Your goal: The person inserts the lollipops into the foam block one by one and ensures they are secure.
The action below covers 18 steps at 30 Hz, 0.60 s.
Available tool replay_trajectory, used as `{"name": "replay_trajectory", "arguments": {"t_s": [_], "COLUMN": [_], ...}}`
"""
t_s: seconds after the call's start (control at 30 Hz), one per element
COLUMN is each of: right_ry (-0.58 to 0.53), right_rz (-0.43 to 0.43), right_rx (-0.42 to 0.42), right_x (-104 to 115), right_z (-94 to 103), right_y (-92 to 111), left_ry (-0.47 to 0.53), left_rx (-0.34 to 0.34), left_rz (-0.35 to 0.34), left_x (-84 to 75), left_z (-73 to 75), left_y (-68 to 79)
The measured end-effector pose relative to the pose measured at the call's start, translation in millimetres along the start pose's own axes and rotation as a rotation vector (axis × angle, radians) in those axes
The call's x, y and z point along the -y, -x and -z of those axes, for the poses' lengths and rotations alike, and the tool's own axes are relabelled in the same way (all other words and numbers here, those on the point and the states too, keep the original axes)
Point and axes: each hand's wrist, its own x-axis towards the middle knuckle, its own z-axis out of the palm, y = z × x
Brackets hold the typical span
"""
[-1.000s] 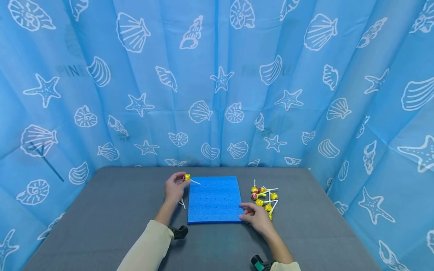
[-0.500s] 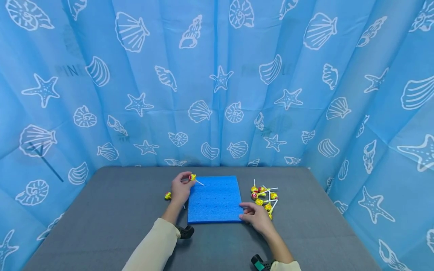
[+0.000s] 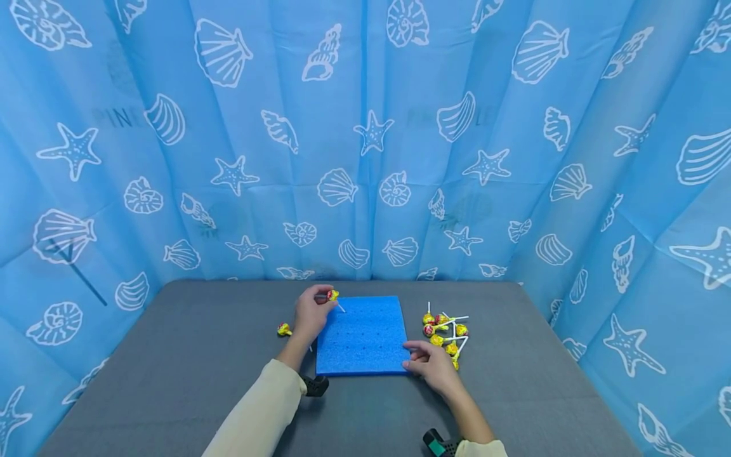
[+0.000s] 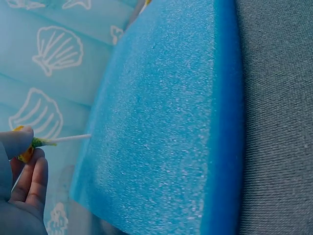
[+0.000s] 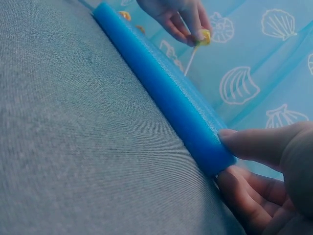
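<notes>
My left hand pinches a yellow-wrapped lollipop by its candy end above the back left corner of a blue foam board. Its white stick slants down toward the board; in the left wrist view the stick ends at the board's far edge, and I cannot tell whether it touches. My right hand holds the board's front right corner, thumb and curled fingers against it in the right wrist view. Rows of small dark marks run across the board's top.
Several yellow-wrapped lollipops lie in a pile right of the board, beside my right hand. Another lollipop lies left of the board, partly behind my left forearm. Grey cloth covers the table; a blue shell-print curtain hangs behind.
My left hand has moved right with the lollipop, from beside the board to over its back left corner. The stick now points more steeply down. My right hand has stayed put.
</notes>
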Motion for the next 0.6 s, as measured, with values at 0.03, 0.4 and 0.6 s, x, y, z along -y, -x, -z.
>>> {"name": "replay_trajectory", "arguments": {"t_s": [0.03, 0.4, 0.6], "right_ry": [-0.001, -0.001, -0.003], "right_rz": [-0.001, -0.009, -0.002], "right_rx": [0.001, -0.007, -0.002], "right_x": [0.0, 0.3, 0.7], "right_z": [-0.1, -0.6, -0.4], "right_y": [0.0, -0.2, -0.1], "left_ry": [-0.006, -0.088, -0.161], "left_rx": [0.005, 0.062, 0.096], "left_rz": [-0.008, -0.062, -0.088], "left_x": [-0.9, -9.2, -12.4], "left_z": [-0.2, -4.7, -7.1], "left_y": [-0.4, -6.3, -8.8]}}
